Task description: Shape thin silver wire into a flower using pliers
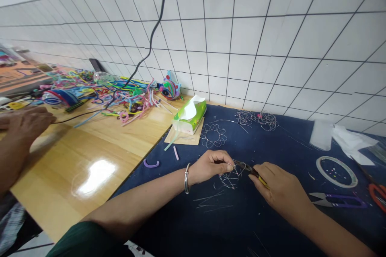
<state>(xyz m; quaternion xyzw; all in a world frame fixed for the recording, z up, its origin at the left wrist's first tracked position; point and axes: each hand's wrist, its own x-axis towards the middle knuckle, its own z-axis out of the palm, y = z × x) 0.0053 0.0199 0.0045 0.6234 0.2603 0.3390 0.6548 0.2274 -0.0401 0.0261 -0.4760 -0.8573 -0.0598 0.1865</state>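
Observation:
My left hand (211, 164), with a metal bangle on the wrist, pinches a small wire flower frame (229, 177) that rests on the dark blue cloth (271, 217). My right hand (279, 186) is closed round yellow-handled pliers (250, 170), whose tip touches the wire frame just beside my left fingers. Loose cut wires (211, 200) lie on the cloth under my left forearm.
More wire flowers (213, 135) (256, 119) lie further back. A green tissue pack (189, 117), a tape ring (336, 170), purple snips (340, 199) and orange-handled scissors (378, 193) are around. Coloured pipe cleaners (120, 96) pile up at the left, near another person's hand (25, 122).

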